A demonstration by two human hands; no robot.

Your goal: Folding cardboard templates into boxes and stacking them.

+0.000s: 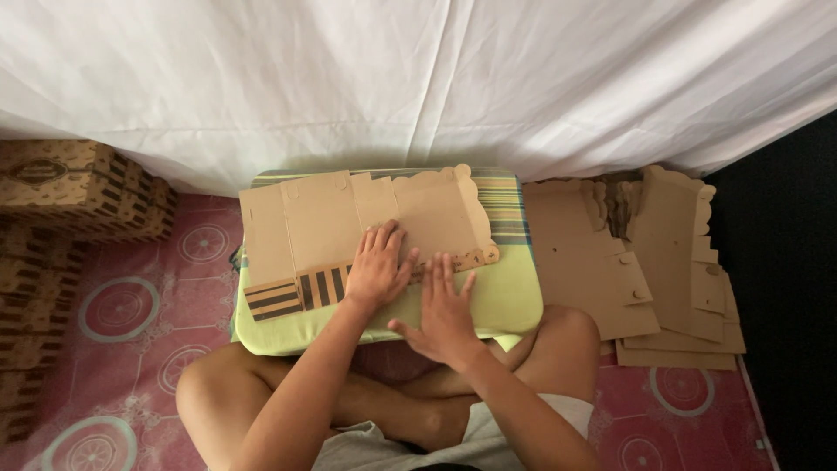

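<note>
Flat cardboard box blank (349, 228) is lying across the green cushion (506, 301) on the lap, overhanging its left edge. Left hand (378, 266) is pressing flat, fingers spread, gripping nothing; right hand (442, 307) is pressing open at the near edge. Soft cushion could give, creasing the blank crooked or sliding it off leftward.

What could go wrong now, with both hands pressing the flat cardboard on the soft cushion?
1. The cushion is soft and rests on the person's knees, so the flat cardboard piece may bend off its crease under the left hand and right hand.
2. The cardboard's striped end hangs at the cushion's edge and might slide off.
3. The scalloped edge looks thin and may crumple.
</note>
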